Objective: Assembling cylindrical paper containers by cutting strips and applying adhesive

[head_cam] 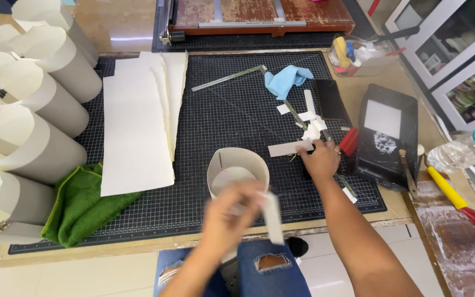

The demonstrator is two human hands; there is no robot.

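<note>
Your left hand [227, 217] is hovering over the near edge of the desk [358, 93], blurred by motion, with its fingers closed around a narrow white paper strip [273, 217] that is hanging down toward your lap. The strip is looking pale, flat and slightly translucent from the blur. Just behind that hand, a short cream paper cylinder [237, 168] is standing upright on the black gridded cutting mat [232, 115], open at the top, with a thin seam showing on its inner wall.

Your right hand [319, 159] is resting farther right on the mat, fingers curled down and pressing on the end of a flat grey-white card strip [290, 148]; whether it is gripping or only pinning it, I cannot tell. Small white paper scraps [311, 124] are lying just beyond it, near a crumpled light blue cloth [286, 80] and a long metal ruler [227, 78].

A stack of large white paper sheets [136, 121] is lying across the mat's left part, a green towel [78, 203] at its near left corner, and finished tall cream paper cylinders [23, 110] are crowding the desk's left edge.
</note>
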